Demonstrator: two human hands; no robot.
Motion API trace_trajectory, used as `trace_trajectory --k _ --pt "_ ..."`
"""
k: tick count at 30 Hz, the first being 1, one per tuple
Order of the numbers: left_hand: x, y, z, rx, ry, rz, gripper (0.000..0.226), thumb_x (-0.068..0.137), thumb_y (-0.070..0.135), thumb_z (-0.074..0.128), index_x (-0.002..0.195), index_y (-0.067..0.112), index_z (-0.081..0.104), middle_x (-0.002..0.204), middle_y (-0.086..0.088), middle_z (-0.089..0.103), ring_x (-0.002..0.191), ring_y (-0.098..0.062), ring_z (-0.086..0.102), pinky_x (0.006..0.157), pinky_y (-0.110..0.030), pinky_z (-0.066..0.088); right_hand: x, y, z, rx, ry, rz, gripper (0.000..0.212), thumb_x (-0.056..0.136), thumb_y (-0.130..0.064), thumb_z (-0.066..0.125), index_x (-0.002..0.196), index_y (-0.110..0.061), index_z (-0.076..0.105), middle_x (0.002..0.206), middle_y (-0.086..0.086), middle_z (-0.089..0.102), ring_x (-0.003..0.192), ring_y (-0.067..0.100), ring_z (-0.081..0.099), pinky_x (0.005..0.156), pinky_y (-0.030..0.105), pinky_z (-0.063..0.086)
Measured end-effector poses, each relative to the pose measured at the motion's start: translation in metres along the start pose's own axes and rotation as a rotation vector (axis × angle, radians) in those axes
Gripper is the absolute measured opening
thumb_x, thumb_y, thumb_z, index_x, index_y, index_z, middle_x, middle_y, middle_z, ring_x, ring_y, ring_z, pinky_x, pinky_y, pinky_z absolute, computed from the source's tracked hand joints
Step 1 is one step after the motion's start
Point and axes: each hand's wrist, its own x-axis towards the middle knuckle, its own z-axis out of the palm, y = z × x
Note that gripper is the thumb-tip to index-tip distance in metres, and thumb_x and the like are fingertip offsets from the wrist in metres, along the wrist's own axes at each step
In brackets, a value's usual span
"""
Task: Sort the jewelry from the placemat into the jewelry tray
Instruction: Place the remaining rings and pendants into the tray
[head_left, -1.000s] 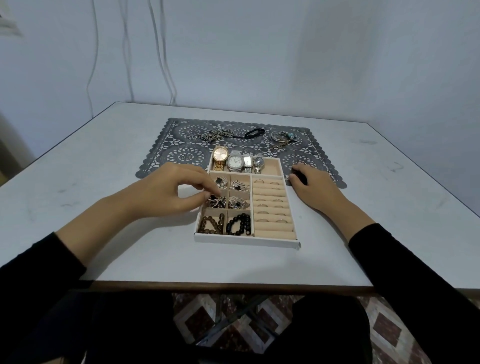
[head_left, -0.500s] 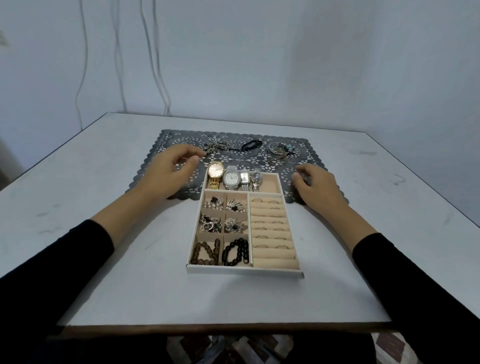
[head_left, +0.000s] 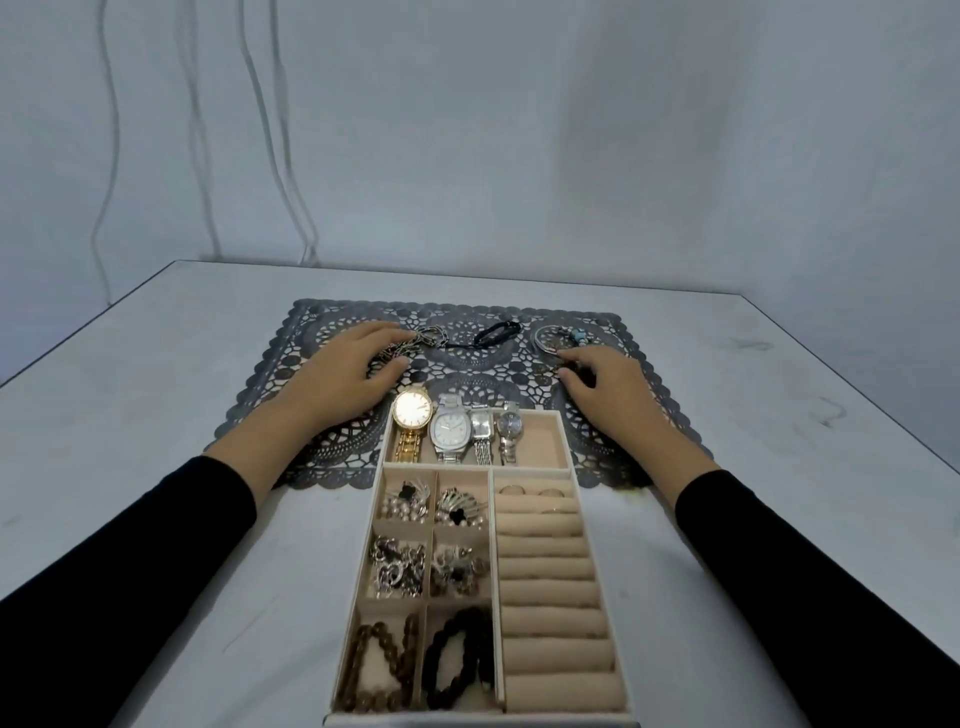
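Fingers (head_left: 387, 332) of the left hand (head_left: 337, 379) lie curled over the silver chain (head_left: 415, 340), thumb underneath, seemingly pinching it; a firm grip cannot be confirmed. Fingers of the right hand (head_left: 605, 387) are bent, tips pressed together around a small dark piece (head_left: 574, 371), too small to identify.

Risks, in my judgement:
1. The placemat (head_left: 467, 364) is cut lacework. A chain lifted at a slant could snag in the holes and drag the mat against the tray (head_left: 493, 545).
2. The chain is loosely heaped; lifted from one end, it may knot or trail across the watches (head_left: 452, 434).
3. Both hands working at once divides attention; the small dark piece could slip and be lost against the pattern.

Condition of items, largest first:
- Placemat: grey, flat, at 12 o'clock from the tray, its near edge under the tray's far end.
- Tray: beige, divided. Four watches sit at 12 o'clock, with space beside them at 1 o'clock; ring rolls at 3 o'clock, mostly bare; earrings and bead bracelets from 9 to 7 o'clock.
- Remaining on the mat: chain at 11 o'clock, black cord bracelet (head_left: 496, 333) at 12 o'clock, bangles (head_left: 558, 338) with a blue bead at 1 o'clock.
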Motion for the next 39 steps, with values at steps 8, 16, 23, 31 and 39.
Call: trace_trajectory --k 8,16,23,31,39 --pt "0.024 -0.001 0.008 0.036 -0.056 0.032 0.041 0.098 0.038 0.051 0.139 0.028 0.051 0.148 0.002 0.046 0.136 -0.017 0.041 0.112 -0.038 0.032 0.019 0.008 0.005 -0.001 -0.007 -0.003 0.023 0.093 -0.016 0.058 0.111 -0.017 0.071 0.108 0.005 0.061 0.096 0.015 0.053 0.082 0.021 0.035" --pt "0.031 0.000 0.010 0.004 -0.058 0.051 0.038 0.098 0.032 0.054 0.135 0.024 0.057 0.141 0.001 0.052 0.130 -0.017 0.047 0.107 -0.030 0.032 0.029 0.011 0.005 0.052 -0.041 0.005 0.011 0.090 -0.014 0.062 0.093 -0.017 0.071 0.100 0.005 0.060 0.094 0.017 0.053 0.084 0.028 0.039" --pt "0.029 0.001 0.010 -0.010 -0.041 0.051 0.036 0.098 0.030 0.055 0.133 0.024 0.058 0.140 0.002 0.053 0.129 -0.016 0.047 0.104 -0.027 0.030 0.026 0.008 0.001 0.094 -0.038 -0.005 0.009 0.092 -0.011 0.058 0.089 -0.015 0.066 0.094 0.001 0.060 0.087 0.013 0.050 0.077 0.024 0.037" --pt "0.028 0.000 0.011 -0.021 -0.046 0.053 0.035 0.098 0.029 0.055 0.132 0.026 0.058 0.140 0.002 0.053 0.129 -0.017 0.048 0.105 -0.030 0.033 0.032 0.007 -0.011 0.333 0.098 0.093 0.011 0.093 -0.015 0.058 0.086 -0.022 0.063 0.085 -0.011 0.063 0.079 0.000 0.055 0.066 0.005 0.037" --pt "0.029 -0.001 0.012 -0.030 -0.056 0.055 0.035 0.098 0.029 0.054 0.132 0.025 0.058 0.139 0.002 0.054 0.127 -0.017 0.049 0.106 -0.032 0.035 0.038 0.006 -0.023 0.452 0.179 0.116 0.011 0.092 -0.014 0.057 0.087 -0.019 0.065 0.087 -0.002 0.067 0.087 0.018 0.062 0.081 0.034 0.051"
